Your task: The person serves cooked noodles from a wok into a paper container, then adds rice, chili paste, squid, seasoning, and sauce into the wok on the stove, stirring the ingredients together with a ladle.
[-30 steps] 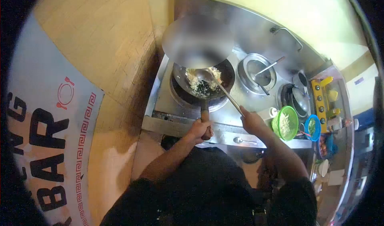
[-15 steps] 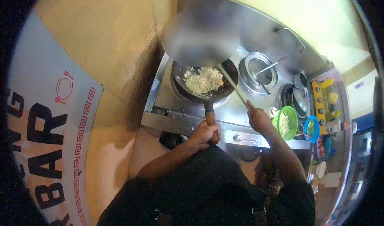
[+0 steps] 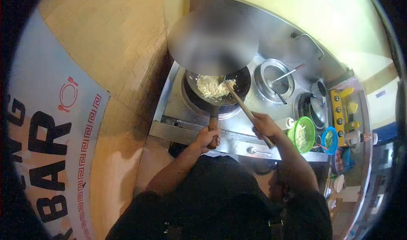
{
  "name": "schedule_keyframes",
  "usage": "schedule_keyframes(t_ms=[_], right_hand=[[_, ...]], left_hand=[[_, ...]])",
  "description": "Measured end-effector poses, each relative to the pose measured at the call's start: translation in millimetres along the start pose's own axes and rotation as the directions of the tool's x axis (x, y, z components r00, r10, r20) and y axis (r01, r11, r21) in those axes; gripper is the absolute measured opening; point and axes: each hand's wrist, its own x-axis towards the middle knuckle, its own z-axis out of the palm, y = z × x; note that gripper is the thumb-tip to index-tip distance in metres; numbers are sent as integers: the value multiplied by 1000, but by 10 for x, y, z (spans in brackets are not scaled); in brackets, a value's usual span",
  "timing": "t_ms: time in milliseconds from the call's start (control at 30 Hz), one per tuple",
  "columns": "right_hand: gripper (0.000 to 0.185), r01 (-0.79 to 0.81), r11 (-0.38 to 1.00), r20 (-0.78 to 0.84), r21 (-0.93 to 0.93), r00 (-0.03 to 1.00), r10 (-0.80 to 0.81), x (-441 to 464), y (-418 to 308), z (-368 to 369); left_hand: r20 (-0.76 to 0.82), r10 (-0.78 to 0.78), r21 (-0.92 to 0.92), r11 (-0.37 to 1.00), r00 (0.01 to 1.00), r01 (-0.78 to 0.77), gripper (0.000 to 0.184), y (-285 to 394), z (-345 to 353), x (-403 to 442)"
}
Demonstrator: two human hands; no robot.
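Risking a spill, first of all — possibly flinging pale grains (image 3: 210, 87) over the rim by driving the ladle (image 3: 241, 104) too hard through the heap. Possibly rocking the wok (image 3: 243, 85), sitting on the left burner of the steel stove (image 3: 171, 108), by tugging sharply at its wooden handle (image 3: 213, 122). Possibly scorching the bottom layer, too, assuming heat underneath, by leaving grains lying against the metal. Possibly knocking the green basket (image 3: 314, 134) or the white bottle (image 3: 282, 123), both sitting just beside the right arm, by swinging the right forearm (image 3: 296, 159) wide to the right.

Turning to the pose: clasping the wooden handle close to its near end in the left grip (image 3: 207, 137), wrapping fingers around it, slanting the left forearm (image 3: 180, 168) from the near left. Grasping the ladle partway along its shaft in the right grip (image 3: 263, 125), leaving the butt end jutting out to the near right, close beside the forearm. Pointing the shaft far and left — resting the ladle's head among the grains, blurring a little there. Holding both grips apart, with the left one sitting slightly nearer.
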Motion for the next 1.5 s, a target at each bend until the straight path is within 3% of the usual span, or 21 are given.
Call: schedule_keyframes(t_ms=[100,133,233,267,367,433,533,567,633,700,767,800,933,1033,1067,1233,1267,1300,1367,1467,1500], right_hand=[[33,-49,915,-183,-401,983,-28,11,60,148],[36,181,679,-166,-711,896,-413,410,455,110],[40,30,680,-197,-733,947,-253,523,-11,134],[52,12,576,-134,-817,968,-210,467,-58,152],[56,39,272,6,-961,993,-122,-268,-175,215],[53,-23,201,-49,-979,991,-127,-459,9,329],[53,-71,191,-116,-979,964,-238,-320,-85,52],[54,-68,206,-124,-976,953,-275,-244,-133,-82],[53,-116,52,-126,-992,938,-324,-292,-351,-380],[52,-130,127,-165,-983,933,-319,-579,-675,-616],[51,-149,19,-146,-989,920,-363,-814,-801,-831],[49,-177,-14,-165,-984,942,-293,-982,-1007,-807],[49,-237,-14,-232,-971,958,-171,-617,-574,-710],[53,-103,467,-214,-878,958,-191,-75,-88,-621],[52,-75,537,-256,-840,929,-269,26,125,-623],[53,-95,826,-417,-555,891,-178,584,342,-311],[51,-61,834,-380,-548,907,-183,767,461,-245],[48,100,839,-314,-535,898,-308,885,612,-171],[46,64,771,-185,-634,955,-232,492,343,-101],[47,-29,689,-222,-724,956,-192,186,395,-67],[45,-9,762,-271,-647,937,-219,300,497,29]], left_hand=[[5,14,-28,1000,1000,-14,18,-51,-24,32],[13,22,-19,1000,1000,-22,18,-37,-17,62],[-39,30,21,999,999,-29,18,-63,-56,79],[-17,1,17,1000,1000,0,18,-23,-59,52],[3,-58,65,996,998,58,17,89,-37,90],[-71,-90,198,975,993,103,16,72,-68,98],[8,-23,19,1000,1000,23,15,187,800,-451],[-22,-16,4,1000,1000,16,14,163,780,-436],[-76,3,-12,1000,997,-3,13,137,671,-255],[12,7,53,999,1000,-8,11,78,370,-47],[45,25,104,994,999,-29,11,40,251,-29],[28,-44,68,997,999,42,9,108,274,-87],[56,-14,20,1000,998,12,9,17,117,-13],[73,-34,69,997,997,29,12,13,-45,65],[40,-41,62,997,998,38,14,28,-58,46],[13,26,33,999,1000,-26,17,-16,-197,76],[1,31,46,998,1000,-31,17,-17,-183,100],[-13,31,59,998,999,-30,18,-4,-179,105],[-32,10,63,998,999,-8,19,15,-186,29],[-12,-58,30,998,998,58,23,57,-218,-13],[10,-104,27,994,995,103,25,21,-323,40]])
